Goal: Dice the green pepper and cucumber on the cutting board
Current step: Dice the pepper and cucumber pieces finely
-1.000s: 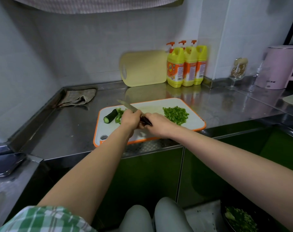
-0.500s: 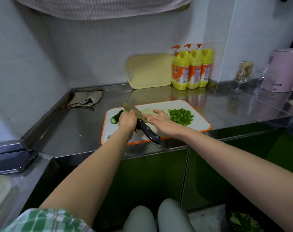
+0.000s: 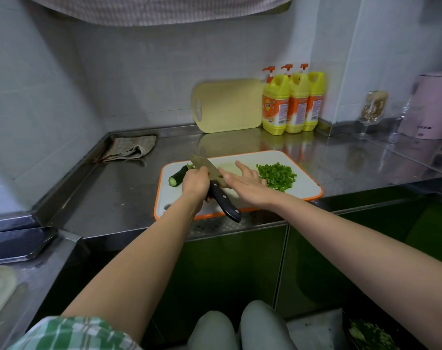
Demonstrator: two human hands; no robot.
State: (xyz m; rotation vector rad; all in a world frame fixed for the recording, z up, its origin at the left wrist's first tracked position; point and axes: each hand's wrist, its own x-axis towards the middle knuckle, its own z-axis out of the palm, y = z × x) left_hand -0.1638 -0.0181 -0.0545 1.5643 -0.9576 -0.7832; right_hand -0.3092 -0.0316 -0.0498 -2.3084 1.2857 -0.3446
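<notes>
A white cutting board (image 3: 306,183) with an orange rim lies on the steel counter. A cucumber piece (image 3: 178,176) rests at its left end. A pile of diced green pepper (image 3: 277,175) sits toward the right. My left hand (image 3: 195,182) grips the knife (image 3: 226,204) where the blade meets the black handle. The blade points up and away, and the handle points toward me. My right hand (image 3: 244,183) is flat with straight fingers, its thumb side against the blade, just left of the pepper pile. Any pepper under my left hand is hidden.
A yellow board (image 3: 227,106) leans on the back wall beside three yellow detergent bottles (image 3: 293,104). A folded cloth (image 3: 132,147) lies back left. A stemmed glass (image 3: 372,111) and pink kettle (image 3: 435,107) stand right. A bowl of greens (image 3: 369,334) sits low right.
My right hand let go of the knife handle and opened flat. My left hand took the knife near the blade and tipped the handle toward me.
</notes>
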